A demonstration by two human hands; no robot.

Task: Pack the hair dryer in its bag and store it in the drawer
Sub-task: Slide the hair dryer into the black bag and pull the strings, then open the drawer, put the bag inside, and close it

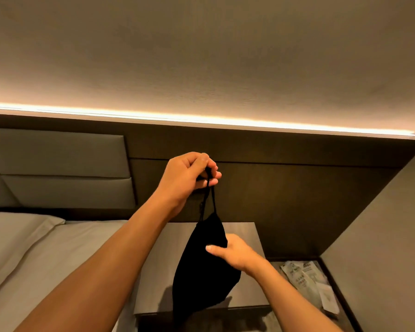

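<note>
A black cloth bag (201, 271) hangs by its black drawstring (210, 197) above the bedside table (244, 291). My left hand (187, 178) is raised in front of the dark wall panel, fingers pinched shut on the top of the drawstring. Lower down, my right hand (235, 254) grips the bag's right side near its gathered neck. The bag bulges as if full, and its contents are hidden. The hair dryer is not visible. No drawer front shows clearly; the table's lower edge is partly hidden behind the bag.
A bed (41, 255) with grey sheets lies left of the table, under a padded headboard (58, 168). Paper packets (307, 279) lie on a lower ledge to the right. A side wall (381, 248) closes the right. A lit strip (201, 119) runs above the panel.
</note>
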